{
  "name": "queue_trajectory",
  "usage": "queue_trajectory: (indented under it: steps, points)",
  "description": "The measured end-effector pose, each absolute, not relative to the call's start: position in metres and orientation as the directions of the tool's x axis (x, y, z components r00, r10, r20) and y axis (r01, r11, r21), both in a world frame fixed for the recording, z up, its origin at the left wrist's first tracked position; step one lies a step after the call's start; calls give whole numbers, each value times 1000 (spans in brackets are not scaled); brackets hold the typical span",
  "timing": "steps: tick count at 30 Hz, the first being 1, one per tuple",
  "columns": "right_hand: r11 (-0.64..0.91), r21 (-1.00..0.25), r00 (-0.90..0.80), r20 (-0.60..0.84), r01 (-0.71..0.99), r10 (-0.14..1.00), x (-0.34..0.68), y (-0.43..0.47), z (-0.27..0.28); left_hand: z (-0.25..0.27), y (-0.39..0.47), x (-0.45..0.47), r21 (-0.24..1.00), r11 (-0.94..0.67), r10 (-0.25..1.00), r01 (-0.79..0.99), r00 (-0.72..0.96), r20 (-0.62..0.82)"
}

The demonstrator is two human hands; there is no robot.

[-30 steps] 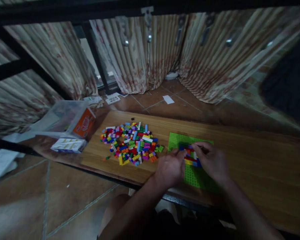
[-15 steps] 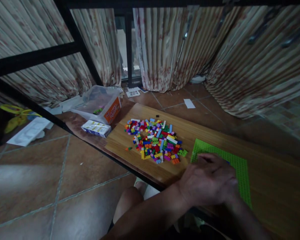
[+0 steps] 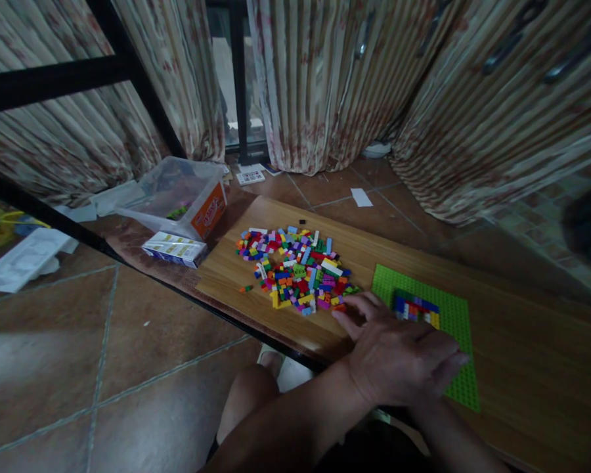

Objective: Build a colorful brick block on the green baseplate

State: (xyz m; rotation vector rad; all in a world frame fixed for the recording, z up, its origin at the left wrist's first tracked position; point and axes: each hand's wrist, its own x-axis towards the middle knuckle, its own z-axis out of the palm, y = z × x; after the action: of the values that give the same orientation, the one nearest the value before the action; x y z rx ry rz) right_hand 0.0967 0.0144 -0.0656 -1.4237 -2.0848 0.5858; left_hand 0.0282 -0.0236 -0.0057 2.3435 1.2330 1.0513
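Note:
Beyond my forearms, a loose pile of coloured toy bricks [image 3: 295,269] lies on the wooden board. My right hand [image 3: 367,312] reaches out from beneath my left, its thumb and forefinger on either side of an orange brick [image 3: 340,307] at the pile's near right edge. Crossing over the right hand and hiding much of it is my left hand [image 3: 404,358]. Its fingers are curled, and what they hold, if anything, is hidden. Behind the hands, a green baseplate [image 3: 456,322] carries a low patch of joined bricks [image 3: 417,307], blue, red, white and yellow among them.
A clear plastic tub [image 3: 177,190] with an orange label stands beyond the board's left end. A small carton [image 3: 175,248] is beside it. One small black brick [image 3: 302,222] lies behind the pile. A dark metal bar [image 3: 54,213] crosses the left side.
My right hand's fingers have come out leftward from the baseplate to the orange brick. The joined bricks on the plate are now uncovered. The view has shifted slightly.

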Motion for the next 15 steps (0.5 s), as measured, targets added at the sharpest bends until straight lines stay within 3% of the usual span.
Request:
queue_trajectory:
  steps: [10,15]
  points:
    - [326,-629,-215,248,706,945,102,12,-71,-1,-20,27,584,-539,841,607,345,417]
    - [386,-553,-233,328,738,916,95,15,-80,-5,-21,28,594,-556,831,582,366,420]
